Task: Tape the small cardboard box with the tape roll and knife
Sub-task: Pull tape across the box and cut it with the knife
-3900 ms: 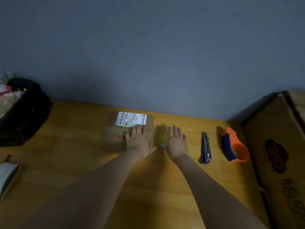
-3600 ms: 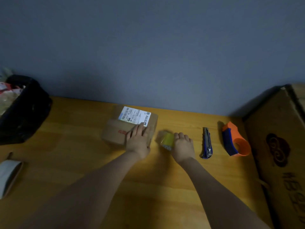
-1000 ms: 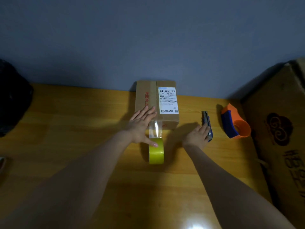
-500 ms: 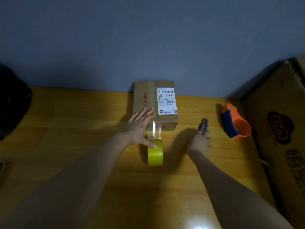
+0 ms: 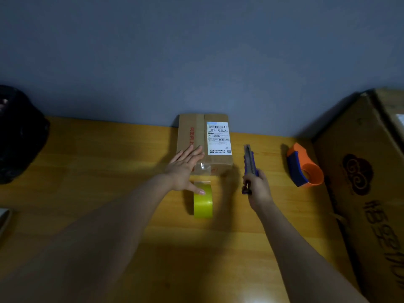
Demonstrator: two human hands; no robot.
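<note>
The small cardboard box (image 5: 192,136) with a white shipping label lies against the wall at the table's middle. A clear strip of tape runs from its near edge down to the yellow tape roll (image 5: 202,202), which stands on edge just in front of the box. My left hand (image 5: 184,169) lies flat, fingers spread, on the box's near left corner, with its thumb touching the roll. My right hand (image 5: 256,186) is closed around the handle of the blue utility knife (image 5: 249,159), held off the table to the right of the box, tip pointing away from me.
An orange and blue tape dispenser (image 5: 303,167) sits at the right. A large cardboard box (image 5: 371,182) stands at the far right edge. A black bag (image 5: 19,136) fills the left side. The wooden table (image 5: 98,171) ends at a blue wall.
Earlier the box lay sideways at the left with both hands near it. It is now turned, with tape pulled off the roll. In the last second my right hand lifted the knife off the table.
</note>
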